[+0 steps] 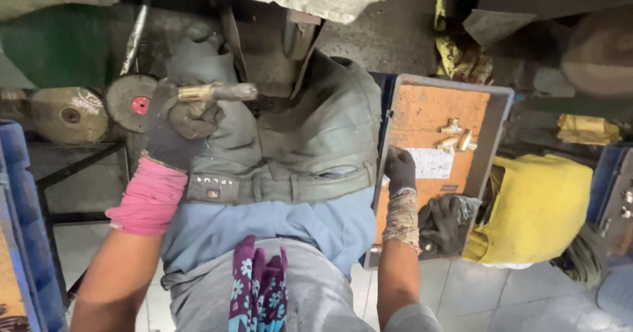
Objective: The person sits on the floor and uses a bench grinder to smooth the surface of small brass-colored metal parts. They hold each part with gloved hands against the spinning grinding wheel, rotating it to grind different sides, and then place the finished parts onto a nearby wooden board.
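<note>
Brass fitting gripped in a gloved hand by the polishing wheels

Brass fitting (198, 92), a short yellowish tube with a dull grey stem sticking out to the side, sits clamped in the left hand (177, 118), whose fingers are curled tightly round it inside a dark, grimy work glove with a pink knitted cuff. It is held out level in front of the body, probably so the bare metal end stays clear of the glove. Just beyond and to the outer side of that hand stand two worn discs: a grey abrasive wheel (132, 102) with a red hub, and past it a tan cloth buffing wheel (68, 114), fuzzy and flattened at the face.

The right hand (400, 170), in a dark glove with a patterned fabric cuff, rests on the near edge of an orange tray (422, 124) with a grey metal rim; its fingers look loosely bent and pinch nothing. Ahead of it, a few small brass pieces (456, 136) lie loose on the tray's scuffed floor, within easy reach. Beside the wrist lies a crumpled spare glove (445, 223), and further out a yellow cloth bundle (537, 210). A thick, stiff grey apron (310, 134) covers the lap between both hands.
</note>
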